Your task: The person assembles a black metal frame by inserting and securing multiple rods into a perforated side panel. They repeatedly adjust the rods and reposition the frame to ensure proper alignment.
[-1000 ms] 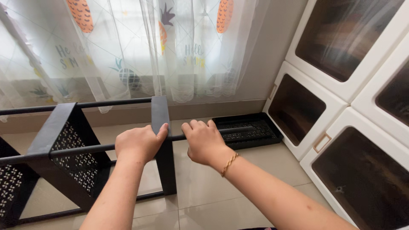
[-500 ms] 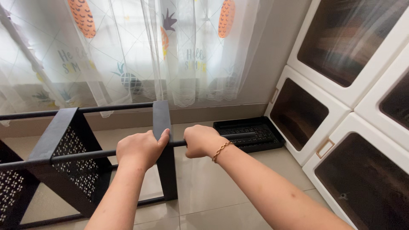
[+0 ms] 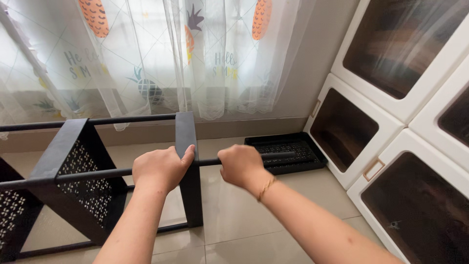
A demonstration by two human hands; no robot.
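Left hand (image 3: 161, 168), right hand (image 3: 240, 165), apparently fisted

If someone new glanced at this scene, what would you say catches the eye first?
Probably the two hands at centre: the left hand and right hand both gripping a thin black rod of a black metal rack frame standing on the tiled floor. Next, the sheer pineapple-print curtain behind, and stacked white storage boxes at right.

no packages, labels, signs or screens, only printed lettering on the sheer curtain (image 3: 146, 58)
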